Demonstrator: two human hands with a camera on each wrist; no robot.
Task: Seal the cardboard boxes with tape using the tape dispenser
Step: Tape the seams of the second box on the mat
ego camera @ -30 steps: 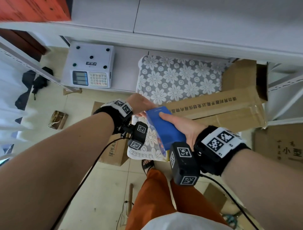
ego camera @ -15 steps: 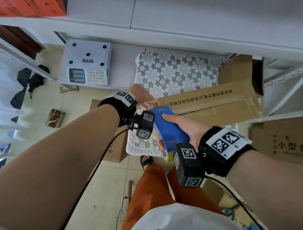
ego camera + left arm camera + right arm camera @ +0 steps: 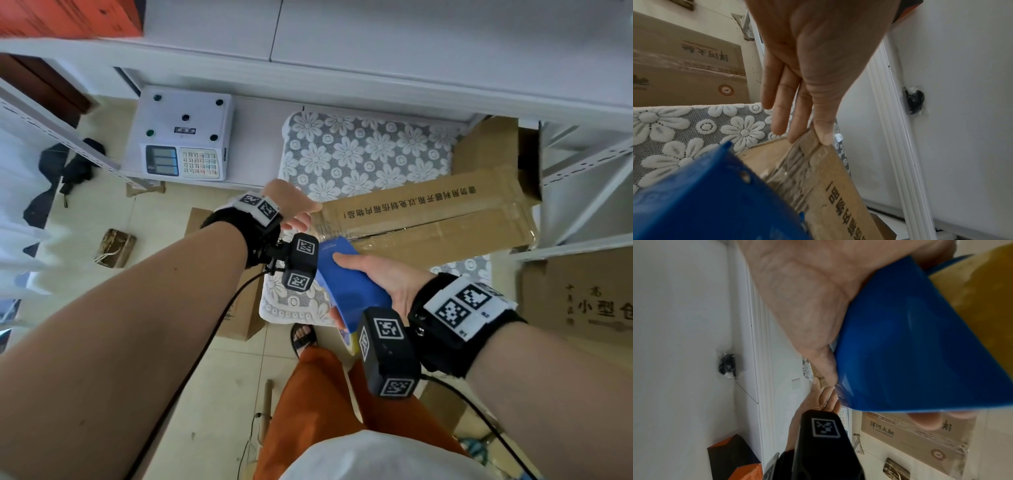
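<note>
A long brown cardboard box (image 3: 428,212) with printed characters lies on a floral mat (image 3: 363,154), with clear tape along its seam. My left hand (image 3: 301,219) is at the box's left end; in the left wrist view its straight fingers (image 3: 777,116) and thumb press the wrinkled tape onto that end of the box (image 3: 838,186). My right hand (image 3: 339,286) grips the blue tape dispenser (image 3: 363,291), thumb on top and fingers underneath. The dispenser's front edge (image 3: 715,203) sits just short of the box end. A yellowish tape roll (image 3: 982,288) shows inside the dispenser (image 3: 910,345).
A white weighing scale (image 3: 185,137) stands on the low white shelf left of the mat. More cardboard boxes lie on the floor below (image 3: 239,301) and at the right (image 3: 582,301). White shelf frames flank both sides. My orange-trousered leg (image 3: 318,404) is below the hands.
Both hands have moved forward to the box's left end. The left hand left the dispenser's front and now presses the tape on the box end; the dispenser's front came up beside it.
</note>
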